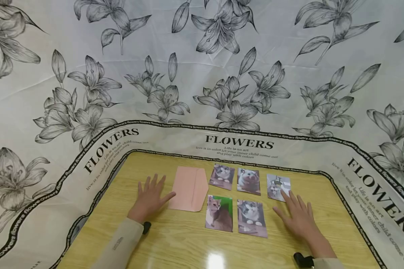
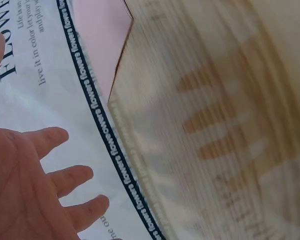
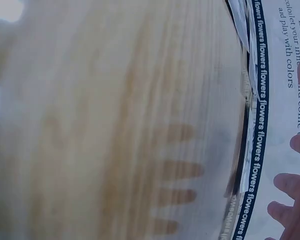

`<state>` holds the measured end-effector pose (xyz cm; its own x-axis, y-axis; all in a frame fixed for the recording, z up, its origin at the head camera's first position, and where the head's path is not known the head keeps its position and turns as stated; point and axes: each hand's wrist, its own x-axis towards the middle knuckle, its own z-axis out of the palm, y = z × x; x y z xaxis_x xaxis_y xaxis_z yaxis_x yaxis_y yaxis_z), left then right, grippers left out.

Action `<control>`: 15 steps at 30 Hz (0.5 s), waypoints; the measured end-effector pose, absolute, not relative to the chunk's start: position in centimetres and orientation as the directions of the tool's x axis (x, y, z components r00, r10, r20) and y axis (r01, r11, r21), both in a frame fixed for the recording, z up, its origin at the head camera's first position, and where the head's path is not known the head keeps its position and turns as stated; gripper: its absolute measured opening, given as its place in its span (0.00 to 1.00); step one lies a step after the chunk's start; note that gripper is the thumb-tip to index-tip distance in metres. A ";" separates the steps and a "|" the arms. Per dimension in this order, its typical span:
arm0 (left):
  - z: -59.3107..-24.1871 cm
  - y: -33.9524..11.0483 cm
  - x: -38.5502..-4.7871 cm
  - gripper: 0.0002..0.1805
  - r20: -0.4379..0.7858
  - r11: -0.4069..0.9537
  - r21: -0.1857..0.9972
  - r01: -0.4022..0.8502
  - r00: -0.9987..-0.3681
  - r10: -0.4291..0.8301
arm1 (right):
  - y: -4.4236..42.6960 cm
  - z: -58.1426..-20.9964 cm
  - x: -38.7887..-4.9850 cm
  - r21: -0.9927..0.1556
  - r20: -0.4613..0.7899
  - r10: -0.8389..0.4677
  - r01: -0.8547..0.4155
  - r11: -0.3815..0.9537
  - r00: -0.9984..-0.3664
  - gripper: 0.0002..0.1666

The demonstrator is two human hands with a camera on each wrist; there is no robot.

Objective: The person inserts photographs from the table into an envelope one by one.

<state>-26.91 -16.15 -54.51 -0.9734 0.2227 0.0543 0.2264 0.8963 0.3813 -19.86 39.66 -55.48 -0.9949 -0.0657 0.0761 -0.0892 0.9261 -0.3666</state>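
My left hand (image 1: 151, 198) has its fingers spread over the table, the thumb tip close to the left edge of a pink envelope (image 1: 185, 188); whether they touch I cannot tell. Several picture cards lie right of the envelope in two rows: a grey-and-white cat (image 1: 222, 176), a pale furry animal (image 1: 249, 181) and a card with a small animal (image 1: 277, 185) behind; a cat on green (image 1: 219, 215) and another grey-and-white cat (image 1: 251, 218) in front. The spread right hand (image 1: 299, 220) has a fingertip overlapping the small-animal card's lower right corner. Neither hand holds anything.
The yellow wood-grain table (image 1: 175, 243) is glossy and reflects fingers in both wrist views. A white cloth (image 1: 168, 142) with flower drawings and "FLOWERS" lettering hangs around its back and sides. Dark wrist devices (image 1: 303, 260) sit at the cuffs.
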 end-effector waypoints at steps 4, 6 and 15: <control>-54.5 -15.2 -27.5 0.52 0.035 0.905 0.365 0.220 -0.974 0.223 | 40.0 -55.5 -21.0 -0.359 0.084 -0.054 -0.080 0.930 -0.995 0.52; -54.6 -14.8 -27.7 0.52 0.025 0.907 0.360 0.216 -0.975 0.222 | 40.2 -55.6 -21.4 -0.359 0.081 -0.045 -0.071 0.931 -0.996 0.53; -54.6 -12.7 -28.4 0.54 -0.025 0.908 0.370 0.196 -0.975 0.221 | 41.0 -55.8 -22.6 -0.377 0.066 0.018 -0.008 0.926 -0.998 0.54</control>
